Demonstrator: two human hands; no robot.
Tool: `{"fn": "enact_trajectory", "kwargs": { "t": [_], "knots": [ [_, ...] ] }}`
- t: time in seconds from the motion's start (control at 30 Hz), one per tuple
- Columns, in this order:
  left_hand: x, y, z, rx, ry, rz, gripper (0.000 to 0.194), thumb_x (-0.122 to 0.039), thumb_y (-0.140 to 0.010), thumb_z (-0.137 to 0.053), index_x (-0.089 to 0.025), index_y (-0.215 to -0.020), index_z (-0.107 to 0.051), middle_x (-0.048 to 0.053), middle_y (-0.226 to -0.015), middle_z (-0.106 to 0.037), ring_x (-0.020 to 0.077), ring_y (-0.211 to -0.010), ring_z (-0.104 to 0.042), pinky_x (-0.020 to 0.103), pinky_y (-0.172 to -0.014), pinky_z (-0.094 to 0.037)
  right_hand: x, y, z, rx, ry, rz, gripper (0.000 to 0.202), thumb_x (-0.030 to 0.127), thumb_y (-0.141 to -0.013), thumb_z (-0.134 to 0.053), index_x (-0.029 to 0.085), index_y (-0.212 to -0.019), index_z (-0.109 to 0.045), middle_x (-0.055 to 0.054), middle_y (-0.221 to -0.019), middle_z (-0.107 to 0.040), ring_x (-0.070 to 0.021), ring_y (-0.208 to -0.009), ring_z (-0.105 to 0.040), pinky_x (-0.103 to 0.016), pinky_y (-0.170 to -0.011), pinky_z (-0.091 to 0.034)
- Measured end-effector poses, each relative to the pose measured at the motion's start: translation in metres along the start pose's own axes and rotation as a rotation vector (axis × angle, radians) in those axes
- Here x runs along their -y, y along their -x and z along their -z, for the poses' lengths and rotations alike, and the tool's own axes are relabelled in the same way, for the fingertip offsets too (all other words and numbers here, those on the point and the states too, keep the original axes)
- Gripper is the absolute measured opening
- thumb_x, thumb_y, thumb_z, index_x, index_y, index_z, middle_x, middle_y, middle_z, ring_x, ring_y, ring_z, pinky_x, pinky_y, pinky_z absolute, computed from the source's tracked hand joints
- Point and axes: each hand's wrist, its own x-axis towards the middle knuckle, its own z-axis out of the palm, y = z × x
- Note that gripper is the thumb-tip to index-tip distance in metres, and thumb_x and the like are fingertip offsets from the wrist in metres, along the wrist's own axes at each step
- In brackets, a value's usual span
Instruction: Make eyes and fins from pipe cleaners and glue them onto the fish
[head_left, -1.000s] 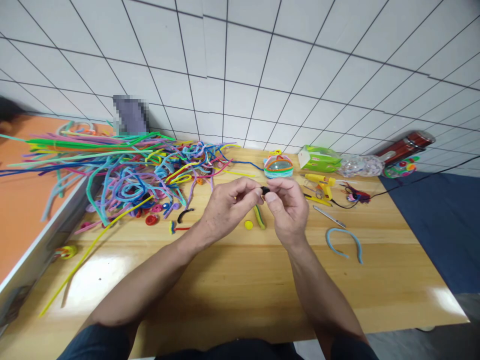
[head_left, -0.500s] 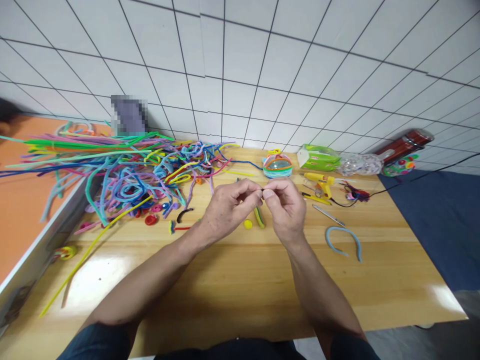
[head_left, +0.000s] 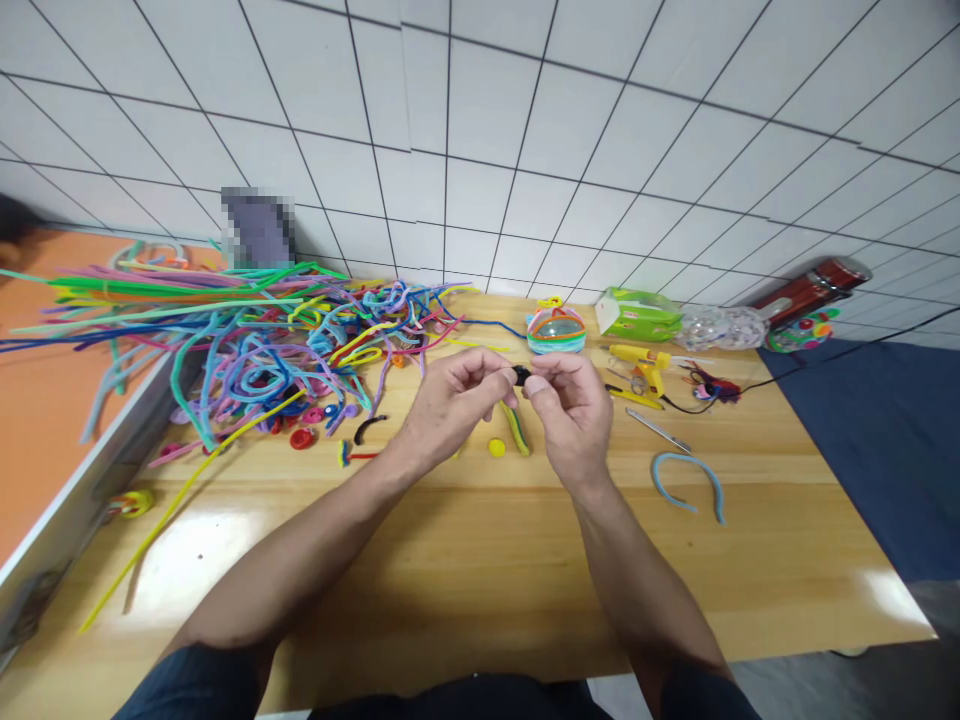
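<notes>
A small black piece (head_left: 521, 376) is pinched between the fingertips of both hands above the middle of the wooden table (head_left: 480, 570). My left hand (head_left: 457, 395) grips its left side, and my right hand (head_left: 571, 415) grips its right side. Just below them lie a yellow disc (head_left: 496, 448) and a green and yellow fuzzy strip (head_left: 517, 430), whose upper end is partly hidden. To the left of my left hand are a curved black strip (head_left: 367, 430) and a red stem with a blue and yellow end (head_left: 360, 456).
Many colourful pipe cleaners (head_left: 262, 370) are heaped at the left. Behind the hands sits a striped round object (head_left: 555, 328). At the right are a yellow glue gun (head_left: 645, 367), a silver pen-like tool (head_left: 658, 430), a blue curved strip (head_left: 686, 460) and a green packet (head_left: 637, 316).
The fingertips have shifted slightly, and more of the black piece shows between them. My left hand has moved a little up and left. Objects on the table look unmoved.
</notes>
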Motion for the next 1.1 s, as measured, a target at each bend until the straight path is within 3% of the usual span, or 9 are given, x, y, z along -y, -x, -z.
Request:
{"fn": "enact_trajectory", "kwargs": {
  "t": [0.27,0.53,1.1],
  "knots": [
    [0.0031,-0.0005,0.0009,0.029,0.027,0.012,0.030,-0.045,-0.087,-0.081,-0.017,-0.083,-0.071,0.001,-0.069,-0.071,0.0089,-0.053,-0.050,0.022,-0.050,-0.043,-0.0004,-0.0008,-0.0019,0.008,-0.010,0.014,0.011,0.023,-0.096,-0.071,0.025,-0.107,-0.072,0.002,-0.086,-0.073,-0.0140,-0.076,-0.068,-0.029,-0.072,-0.056],
    [0.0023,-0.0009,0.0029,0.009,0.008,-0.007,0.032,-0.047,-0.084,-0.085,-0.018,-0.081,-0.071,-0.005,-0.060,-0.052,0.0087,-0.054,-0.040,0.025,-0.054,-0.035,0.0002,-0.0008,-0.0027,0.047,0.014,0.022,0.013,0.022,-0.095,-0.069,0.026,-0.107,-0.074,0.002,-0.086,-0.073,-0.0151,-0.077,-0.068,-0.030,-0.072,-0.057],
    [0.0010,0.0013,-0.0012,-0.019,0.029,0.005,0.023,-0.039,-0.085,-0.078,-0.019,-0.079,-0.068,-0.005,-0.060,-0.057,0.0086,-0.053,-0.041,0.025,-0.053,-0.036,-0.0008,0.0013,-0.0024,0.044,0.028,0.036,0.010,0.024,-0.097,-0.069,0.026,-0.104,-0.075,0.001,-0.087,-0.074,-0.0156,-0.078,-0.069,-0.032,-0.074,-0.057]
  ]
}}
